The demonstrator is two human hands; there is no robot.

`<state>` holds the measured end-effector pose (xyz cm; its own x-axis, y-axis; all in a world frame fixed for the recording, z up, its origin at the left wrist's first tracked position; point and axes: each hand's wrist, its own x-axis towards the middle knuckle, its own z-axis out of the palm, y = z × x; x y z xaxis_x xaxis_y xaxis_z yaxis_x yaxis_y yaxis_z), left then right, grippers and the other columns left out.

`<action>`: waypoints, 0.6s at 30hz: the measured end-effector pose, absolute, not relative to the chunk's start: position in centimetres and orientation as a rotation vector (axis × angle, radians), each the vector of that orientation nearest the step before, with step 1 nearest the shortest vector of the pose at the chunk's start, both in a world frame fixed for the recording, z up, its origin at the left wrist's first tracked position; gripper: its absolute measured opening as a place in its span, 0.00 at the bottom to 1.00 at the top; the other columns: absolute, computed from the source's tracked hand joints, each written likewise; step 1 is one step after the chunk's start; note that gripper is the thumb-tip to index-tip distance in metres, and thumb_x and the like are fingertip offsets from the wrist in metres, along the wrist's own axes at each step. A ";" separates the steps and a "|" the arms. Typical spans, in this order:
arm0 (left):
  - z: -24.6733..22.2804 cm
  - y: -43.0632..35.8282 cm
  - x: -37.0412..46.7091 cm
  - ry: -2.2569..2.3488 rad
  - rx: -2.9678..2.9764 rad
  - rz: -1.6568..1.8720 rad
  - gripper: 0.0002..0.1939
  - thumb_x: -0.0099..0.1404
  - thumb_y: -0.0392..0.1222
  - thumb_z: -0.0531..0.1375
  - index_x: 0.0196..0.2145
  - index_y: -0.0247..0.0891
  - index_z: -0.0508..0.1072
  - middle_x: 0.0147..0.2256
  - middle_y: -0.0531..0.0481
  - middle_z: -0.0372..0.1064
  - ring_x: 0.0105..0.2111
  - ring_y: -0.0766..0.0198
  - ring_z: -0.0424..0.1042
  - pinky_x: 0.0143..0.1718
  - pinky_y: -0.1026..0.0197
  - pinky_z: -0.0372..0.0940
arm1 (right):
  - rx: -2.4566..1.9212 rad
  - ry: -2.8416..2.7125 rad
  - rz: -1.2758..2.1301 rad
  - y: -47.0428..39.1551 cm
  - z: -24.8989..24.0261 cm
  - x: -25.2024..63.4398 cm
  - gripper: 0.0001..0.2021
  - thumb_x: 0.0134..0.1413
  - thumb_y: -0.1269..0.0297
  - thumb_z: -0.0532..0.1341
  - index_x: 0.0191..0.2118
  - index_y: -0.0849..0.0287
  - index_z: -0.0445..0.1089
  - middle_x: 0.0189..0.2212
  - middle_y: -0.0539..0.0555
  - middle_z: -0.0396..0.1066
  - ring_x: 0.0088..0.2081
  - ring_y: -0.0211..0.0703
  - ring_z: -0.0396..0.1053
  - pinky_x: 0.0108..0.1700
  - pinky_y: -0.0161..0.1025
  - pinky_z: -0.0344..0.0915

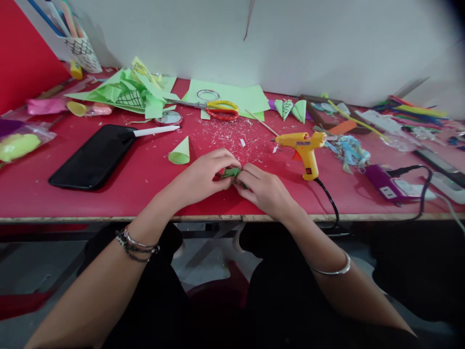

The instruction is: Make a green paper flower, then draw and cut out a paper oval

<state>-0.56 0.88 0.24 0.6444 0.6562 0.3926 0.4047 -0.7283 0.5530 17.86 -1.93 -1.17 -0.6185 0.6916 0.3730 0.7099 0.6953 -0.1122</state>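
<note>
Close to the table's front edge, my left hand (212, 174) and my right hand (263, 186) meet, both with curled fingers. Between their fingertips is a small piece of green paper (231, 172), mostly covered by the fingers, so its shape cannot be made out. Just left of my left hand a light green paper cone (180, 151) lies on its side. A yellow glue gun (303, 148) rests to the right of my right hand, its nozzle pointing left. Small white paper shreds (236, 138) are scattered beyond my fingers.
A black phone (92, 157) with a white pen (156, 131) lies at left. Behind are crumpled green papers (127, 92), scissors (221, 109) and more cones (299, 111). A purple power box (388, 183) with cables is at right. A patterned pen cup (83, 53) stands back left.
</note>
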 end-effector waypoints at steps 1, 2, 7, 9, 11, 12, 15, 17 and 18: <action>0.2 0.9 -0.6 0.836 2.450 0.820 0.10 0.59 0.31 0.55 0.40 0.36 0.68 0.39 0.49 0.65 0.41 0.64 0.67 0.42 0.60 0.63 | -1.101 -2.510 -0.065 -1.9 -1.2 17.8 0.08 0.58 0.69 0.51 0.33 0.62 0.66 0.30 0.54 0.64 0.29 0.37 0.62 0.28 0.32 0.55; 0.2 0.9 -0.6 0.836 2.451 0.819 0.10 0.59 0.31 0.55 0.40 0.37 0.68 0.40 0.49 0.65 0.41 0.64 0.67 0.43 0.60 0.63 | -1.112 -2.503 -0.062 -1.9 -1.3 17.7 0.08 0.59 0.69 0.50 0.33 0.62 0.66 0.31 0.54 0.64 0.29 0.37 0.61 0.28 0.32 0.55; 0.3 0.9 -0.6 0.833 2.450 0.810 0.10 0.59 0.31 0.55 0.40 0.36 0.68 0.40 0.48 0.65 0.41 0.64 0.67 0.42 0.60 0.64 | -1.142 -2.492 -0.041 -1.9 -1.5 17.7 0.09 0.60 0.68 0.50 0.34 0.61 0.66 0.31 0.54 0.64 0.30 0.37 0.62 0.28 0.32 0.56; 0.3 0.9 -0.6 0.831 2.451 0.815 0.10 0.59 0.31 0.55 0.40 0.36 0.68 0.40 0.48 0.65 0.41 0.64 0.67 0.42 0.61 0.64 | -1.143 -2.497 -0.046 -1.9 -1.5 17.7 0.09 0.60 0.68 0.50 0.35 0.61 0.67 0.32 0.54 0.64 0.30 0.37 0.62 0.28 0.33 0.56; 0.2 1.0 -0.6 0.831 2.449 0.818 0.10 0.59 0.31 0.55 0.40 0.36 0.68 0.40 0.48 0.65 0.41 0.64 0.66 0.42 0.61 0.63 | -1.141 -2.503 -0.043 -1.9 -1.5 17.8 0.09 0.60 0.68 0.50 0.35 0.61 0.67 0.32 0.54 0.64 0.30 0.37 0.62 0.28 0.33 0.57; 0.2 1.0 -0.6 0.831 2.448 0.816 0.10 0.59 0.31 0.55 0.40 0.36 0.68 0.40 0.48 0.65 0.41 0.65 0.66 0.42 0.62 0.63 | -1.137 -2.504 -0.036 -1.9 -1.4 17.9 0.09 0.60 0.68 0.50 0.35 0.61 0.67 0.32 0.54 0.64 0.30 0.37 0.63 0.28 0.33 0.57; 0.2 0.9 -0.6 0.835 2.448 0.807 0.10 0.59 0.31 0.55 0.40 0.36 0.68 0.40 0.49 0.65 0.41 0.66 0.66 0.41 0.63 0.63 | -1.105 -2.505 0.040 -2.0 -1.3 18.1 0.08 0.58 0.67 0.52 0.36 0.61 0.67 0.33 0.55 0.63 0.31 0.37 0.63 0.29 0.33 0.59; 0.3 0.8 -0.6 0.837 2.449 0.802 0.10 0.59 0.32 0.56 0.40 0.36 0.68 0.40 0.49 0.65 0.40 0.66 0.66 0.41 0.63 0.63 | -1.061 -2.497 0.119 -2.0 -1.1 18.4 0.07 0.57 0.67 0.53 0.37 0.61 0.67 0.34 0.55 0.63 0.32 0.38 0.64 0.30 0.33 0.60; 0.3 0.8 -0.6 0.837 2.447 0.799 0.10 0.59 0.32 0.56 0.40 0.37 0.68 0.40 0.49 0.65 0.40 0.66 0.66 0.41 0.62 0.63 | -1.034 -2.488 0.154 -2.0 -1.1 18.6 0.07 0.56 0.68 0.53 0.38 0.61 0.67 0.35 0.55 0.64 0.33 0.38 0.64 0.32 0.34 0.61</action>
<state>-0.61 0.83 0.30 0.6514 0.6573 0.3790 0.4089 -0.7248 0.5544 18.58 -1.99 -1.08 -0.6239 0.6971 0.3533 0.6481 0.7141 -0.2646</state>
